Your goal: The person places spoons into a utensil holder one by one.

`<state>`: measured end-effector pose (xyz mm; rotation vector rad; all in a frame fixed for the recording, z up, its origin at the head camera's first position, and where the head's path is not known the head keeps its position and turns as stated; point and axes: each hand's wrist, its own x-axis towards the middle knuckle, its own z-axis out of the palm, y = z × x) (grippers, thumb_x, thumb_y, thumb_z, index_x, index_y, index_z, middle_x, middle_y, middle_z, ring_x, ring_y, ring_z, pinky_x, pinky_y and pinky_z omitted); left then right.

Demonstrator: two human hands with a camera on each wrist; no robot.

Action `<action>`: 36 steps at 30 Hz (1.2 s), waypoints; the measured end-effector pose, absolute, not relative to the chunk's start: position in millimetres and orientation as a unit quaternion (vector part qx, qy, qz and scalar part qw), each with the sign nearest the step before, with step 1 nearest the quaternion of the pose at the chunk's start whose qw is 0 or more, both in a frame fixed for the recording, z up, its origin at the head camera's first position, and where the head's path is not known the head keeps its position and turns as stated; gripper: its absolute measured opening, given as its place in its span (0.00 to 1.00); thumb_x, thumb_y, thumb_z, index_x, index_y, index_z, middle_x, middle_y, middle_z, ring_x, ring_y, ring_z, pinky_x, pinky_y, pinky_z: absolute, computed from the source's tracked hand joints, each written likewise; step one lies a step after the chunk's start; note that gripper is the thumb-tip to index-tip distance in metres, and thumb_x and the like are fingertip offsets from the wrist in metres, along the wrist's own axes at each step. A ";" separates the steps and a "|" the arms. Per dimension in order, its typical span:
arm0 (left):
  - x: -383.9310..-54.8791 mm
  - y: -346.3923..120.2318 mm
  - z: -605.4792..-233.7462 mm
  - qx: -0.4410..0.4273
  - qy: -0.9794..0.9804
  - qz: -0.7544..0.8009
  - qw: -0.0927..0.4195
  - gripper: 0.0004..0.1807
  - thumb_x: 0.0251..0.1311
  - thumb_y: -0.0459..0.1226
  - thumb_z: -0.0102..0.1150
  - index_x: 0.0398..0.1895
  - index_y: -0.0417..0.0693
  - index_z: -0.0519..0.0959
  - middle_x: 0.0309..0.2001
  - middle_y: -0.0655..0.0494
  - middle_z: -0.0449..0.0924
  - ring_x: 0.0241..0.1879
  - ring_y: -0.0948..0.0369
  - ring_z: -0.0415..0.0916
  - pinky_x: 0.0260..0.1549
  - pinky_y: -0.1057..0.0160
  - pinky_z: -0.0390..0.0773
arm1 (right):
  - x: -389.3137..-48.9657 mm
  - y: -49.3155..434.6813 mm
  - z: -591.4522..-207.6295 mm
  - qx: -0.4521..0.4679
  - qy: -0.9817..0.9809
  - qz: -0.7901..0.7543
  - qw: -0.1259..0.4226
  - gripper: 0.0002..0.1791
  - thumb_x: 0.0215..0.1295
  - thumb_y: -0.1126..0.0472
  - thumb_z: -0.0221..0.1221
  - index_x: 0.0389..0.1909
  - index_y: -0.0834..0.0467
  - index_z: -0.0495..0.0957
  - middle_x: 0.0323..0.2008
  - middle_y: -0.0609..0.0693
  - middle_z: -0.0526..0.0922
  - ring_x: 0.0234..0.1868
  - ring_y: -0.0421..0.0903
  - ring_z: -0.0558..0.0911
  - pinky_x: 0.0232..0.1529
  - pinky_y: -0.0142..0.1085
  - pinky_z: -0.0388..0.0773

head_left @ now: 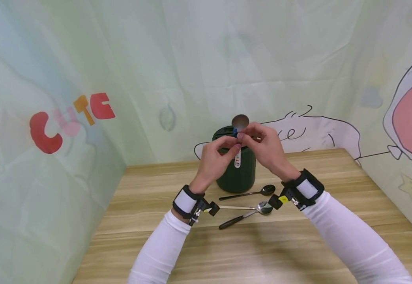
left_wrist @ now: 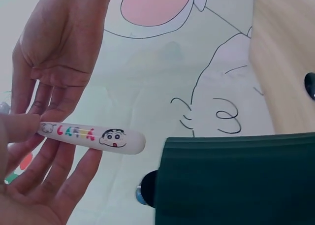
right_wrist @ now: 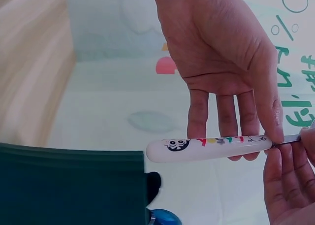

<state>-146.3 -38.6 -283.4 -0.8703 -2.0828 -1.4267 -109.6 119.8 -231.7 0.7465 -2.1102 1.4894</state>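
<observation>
A spoon (head_left: pixel 240 122) with a metal bowl and a white cartoon-printed handle (left_wrist: pixel 115 139) is held upright, bowl up. My left hand (head_left: pixel 214 158) pinches the upper end of that handle between thumb and fingers. At the metal neck, just below the bowl, my right hand (head_left: pixel 269 148) pinches with thumb and fingertips. Both hands are close together, in front of the top of a dark green ribbed container (head_left: pixel 235 177) with a slotted lid. A rounded black end (right_wrist: pixel 153 186) and a blue end (right_wrist: pixel 166 217) show beside the container's top.
In front of the container lie a black spoon (head_left: pixel 268 190), a spoon with a pale handle (head_left: pixel 236 207) and a spoon with a black handle (head_left: pixel 231 222). They rest on a wood-grain table (head_left: pixel 149 236). Printed cloth (head_left: pixel 191 59) hangs behind and at both sides.
</observation>
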 end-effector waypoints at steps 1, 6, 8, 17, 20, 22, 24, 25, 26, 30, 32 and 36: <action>-148.0 -38.0 -279.8 -0.319 -0.757 -0.517 0.239 0.08 0.59 0.40 0.59 0.38 0.48 0.80 0.34 0.58 0.81 0.36 0.66 0.76 0.30 0.59 0.79 | -110.9 119.9 -228.7 0.271 -0.764 0.540 0.226 0.04 0.62 0.69 0.55 0.36 0.65 0.76 0.32 0.59 0.79 0.38 0.47 0.78 0.44 0.42 0.77; -146.9 -34.4 -255.5 -0.331 -0.745 -0.513 0.268 0.06 0.59 0.34 0.58 0.37 0.41 0.80 0.34 0.50 0.82 0.36 0.60 0.77 0.35 0.49 0.77 | -117.6 120.7 -215.1 0.276 -0.756 0.547 0.230 0.04 0.62 0.69 0.54 0.36 0.65 0.76 0.33 0.59 0.79 0.41 0.46 0.78 0.49 0.45 0.75; -142.7 -33.3 -244.6 -0.332 -0.742 -0.513 0.275 0.06 0.58 0.31 0.57 0.37 0.38 0.80 0.34 0.47 0.82 0.36 0.58 0.78 0.37 0.47 0.77 | -120.1 121.3 -211.1 0.279 -0.755 0.546 0.231 0.04 0.62 0.69 0.54 0.36 0.65 0.76 0.33 0.59 0.78 0.41 0.46 0.78 0.48 0.45 0.75; -156.5 -32.1 -231.3 -0.318 -0.744 -0.518 0.279 0.06 0.58 0.31 0.58 0.37 0.38 0.79 0.34 0.47 0.81 0.35 0.58 0.77 0.39 0.52 0.76 | -138.9 120.2 -204.1 0.275 -0.759 0.542 0.234 0.05 0.64 0.66 0.54 0.38 0.64 0.76 0.35 0.59 0.79 0.44 0.45 0.77 0.52 0.45 0.72; -175.6 -33.5 -242.2 -0.318 -0.740 -0.525 0.273 0.06 0.58 0.34 0.59 0.37 0.42 0.80 0.33 0.51 0.82 0.34 0.61 0.77 0.39 0.51 0.76 | -146.0 119.5 -205.9 0.270 -0.762 0.543 0.227 0.05 0.64 0.66 0.55 0.38 0.64 0.76 0.36 0.60 0.79 0.43 0.46 0.77 0.51 0.45 0.72; -187.8 -34.4 -251.0 -0.313 -0.745 -0.526 0.265 0.06 0.58 0.37 0.60 0.37 0.46 0.80 0.33 0.55 0.82 0.34 0.64 0.76 0.40 0.52 0.75 | -149.9 119.2 -208.5 0.266 -0.764 0.543 0.223 0.05 0.63 0.67 0.55 0.37 0.65 0.76 0.36 0.60 0.79 0.43 0.47 0.77 0.51 0.46 0.72; -196.8 -35.2 -258.8 -0.309 -0.750 -0.524 0.261 0.06 0.58 0.39 0.60 0.37 0.49 0.80 0.33 0.59 0.82 0.34 0.67 0.76 0.41 0.53 0.75 | -162.6 121.5 -218.4 0.263 -0.768 0.542 0.219 0.05 0.63 0.66 0.56 0.37 0.64 0.77 0.36 0.59 0.79 0.43 0.47 0.77 0.52 0.46 0.72; -199.1 -35.4 -261.4 -0.306 -0.754 -0.521 0.258 0.06 0.58 0.40 0.60 0.37 0.49 0.80 0.33 0.59 0.81 0.34 0.67 0.76 0.41 0.54 0.75 | -168.7 122.9 -223.5 0.261 -0.769 0.541 0.217 0.05 0.63 0.65 0.56 0.36 0.63 0.77 0.36 0.58 0.80 0.43 0.46 0.77 0.52 0.46 0.71; -200.6 -35.4 -263.5 -0.302 -0.758 -0.519 0.255 0.06 0.58 0.40 0.60 0.37 0.49 0.80 0.33 0.60 0.81 0.34 0.68 0.76 0.41 0.56 0.75 | -174.9 124.5 -228.8 0.258 -0.772 0.539 0.216 0.05 0.63 0.64 0.57 0.36 0.61 0.77 0.35 0.56 0.80 0.43 0.45 0.77 0.52 0.46 0.71; -207.8 -35.9 -271.0 -0.295 -0.767 -0.514 0.246 0.06 0.57 0.40 0.61 0.36 0.50 0.80 0.32 0.61 0.81 0.33 0.68 0.75 0.40 0.59 0.75 | -194.6 129.8 -246.5 0.256 -0.779 0.532 0.212 0.05 0.63 0.58 0.58 0.35 0.56 0.78 0.35 0.50 0.81 0.42 0.41 0.77 0.52 0.46 0.71; -210.8 -36.3 -274.0 -0.291 -0.773 -0.509 0.241 0.05 0.57 0.40 0.61 0.36 0.50 0.80 0.32 0.61 0.81 0.32 0.69 0.75 0.40 0.61 0.74 | -198.0 130.6 -250.7 0.256 -0.782 0.528 0.209 0.05 0.63 0.57 0.58 0.35 0.54 0.78 0.35 0.48 0.81 0.41 0.40 0.77 0.51 0.45 0.72; -214.7 -36.6 -279.8 -0.286 -0.790 -0.491 0.230 0.05 0.57 0.39 0.61 0.36 0.50 0.80 0.31 0.62 0.81 0.32 0.70 0.75 0.38 0.62 0.75 | -202.1 131.8 -258.5 0.251 -0.791 0.522 0.197 0.05 0.63 0.56 0.58 0.35 0.52 0.78 0.34 0.46 0.82 0.39 0.39 0.78 0.47 0.44 0.73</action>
